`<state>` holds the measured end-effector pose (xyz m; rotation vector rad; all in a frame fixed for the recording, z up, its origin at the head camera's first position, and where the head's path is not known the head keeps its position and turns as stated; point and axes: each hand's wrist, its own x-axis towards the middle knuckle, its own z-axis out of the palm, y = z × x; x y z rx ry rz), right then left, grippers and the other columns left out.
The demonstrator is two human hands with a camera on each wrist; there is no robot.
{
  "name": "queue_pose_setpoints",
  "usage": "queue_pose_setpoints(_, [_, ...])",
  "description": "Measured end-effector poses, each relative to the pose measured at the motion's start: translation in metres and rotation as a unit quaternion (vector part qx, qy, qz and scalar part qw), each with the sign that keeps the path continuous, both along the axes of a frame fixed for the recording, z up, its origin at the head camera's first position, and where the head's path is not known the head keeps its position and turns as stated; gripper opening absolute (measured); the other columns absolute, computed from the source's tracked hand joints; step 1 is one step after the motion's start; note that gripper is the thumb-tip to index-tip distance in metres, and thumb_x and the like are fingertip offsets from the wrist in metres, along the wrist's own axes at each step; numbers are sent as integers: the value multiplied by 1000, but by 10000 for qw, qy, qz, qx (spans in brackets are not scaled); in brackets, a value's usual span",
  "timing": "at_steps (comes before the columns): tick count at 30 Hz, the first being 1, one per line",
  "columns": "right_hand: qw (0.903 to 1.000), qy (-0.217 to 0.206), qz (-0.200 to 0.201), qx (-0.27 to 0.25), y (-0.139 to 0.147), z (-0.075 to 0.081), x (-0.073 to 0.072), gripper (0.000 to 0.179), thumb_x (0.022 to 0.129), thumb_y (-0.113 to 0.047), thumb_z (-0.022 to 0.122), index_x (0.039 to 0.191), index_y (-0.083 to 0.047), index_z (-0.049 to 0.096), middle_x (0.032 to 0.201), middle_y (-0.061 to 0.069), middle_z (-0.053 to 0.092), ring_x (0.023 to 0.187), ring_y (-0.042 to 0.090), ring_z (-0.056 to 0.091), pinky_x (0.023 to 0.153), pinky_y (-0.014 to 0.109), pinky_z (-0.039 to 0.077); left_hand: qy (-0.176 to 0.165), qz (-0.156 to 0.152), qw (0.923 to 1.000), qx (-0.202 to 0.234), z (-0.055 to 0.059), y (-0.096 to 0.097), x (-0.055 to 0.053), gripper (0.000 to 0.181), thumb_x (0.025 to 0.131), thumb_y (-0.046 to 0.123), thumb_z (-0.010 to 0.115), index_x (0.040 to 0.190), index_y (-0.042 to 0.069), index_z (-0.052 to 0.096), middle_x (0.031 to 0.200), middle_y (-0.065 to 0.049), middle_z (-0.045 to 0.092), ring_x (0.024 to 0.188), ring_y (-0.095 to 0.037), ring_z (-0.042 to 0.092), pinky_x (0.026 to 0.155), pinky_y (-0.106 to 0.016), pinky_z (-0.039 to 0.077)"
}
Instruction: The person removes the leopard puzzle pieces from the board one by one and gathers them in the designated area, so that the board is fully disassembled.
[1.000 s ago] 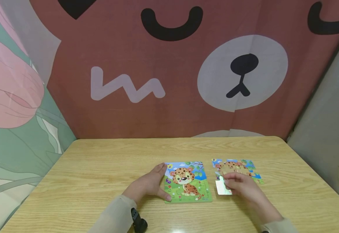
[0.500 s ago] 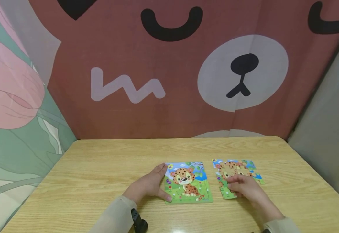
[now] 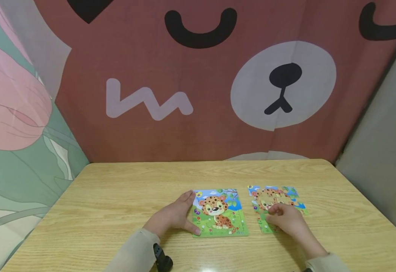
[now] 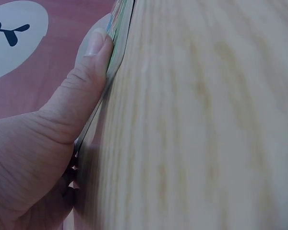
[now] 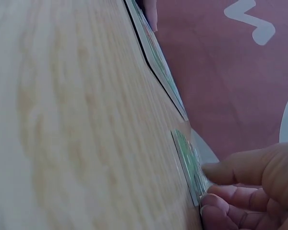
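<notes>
In the head view a square leopard picture board (image 3: 220, 212) lies flat at mid-table. My left hand (image 3: 175, 214) spans its left edge, thumb on the near corner and fingers along the far part of that side. The left wrist view shows the thumb (image 4: 89, 72) against the board's rim. To the right lies a partly joined leopard jigsaw puzzle (image 3: 272, 193). My right hand (image 3: 288, 221) is at its near side, thumb and curled fingers at a green puzzle piece (image 3: 266, 227). The right wrist view shows this green piece (image 5: 187, 160) flat on the table beside the fingertips.
The wood-grain table (image 3: 116, 196) runs back to a brown curtain (image 3: 150, 136) printed with a bear's face. A flower-patterned hanging (image 3: 11, 181) borders the left side and a grey cloth (image 3: 381, 143) the right. A black wrist strap (image 3: 163, 258) is on the left wrist.
The piece in my right hand, earlier tilted with its shiny side showing, now lies green side up at the puzzle's near left corner. The left hand and the board have stayed put.
</notes>
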<state>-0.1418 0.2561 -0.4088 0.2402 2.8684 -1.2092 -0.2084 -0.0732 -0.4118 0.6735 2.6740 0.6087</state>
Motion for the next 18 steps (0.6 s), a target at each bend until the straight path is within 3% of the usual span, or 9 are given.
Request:
queue_pose_setpoints(8, [9994,-97,21,-323,0,7,1,26,87,-19,63,99,4,61,69,4,55,60,15,52,52,26,48,12,-46,10000,-86,-1,-1,0,129,49,59,78,148,4,15,156,-11,10,142,-27,10,115,-42,18])
queue_pose_setpoints(18, [9936,29,203,-1114,-4,28,-4,34,91,-22,59,111,5,57,79,5,56,66,14,50,58,26,48,15,-14,10000,-11,-1,0,0,127,51,57,79,148,3,16,156,-11,10,142,-27,11,114,-42,20])
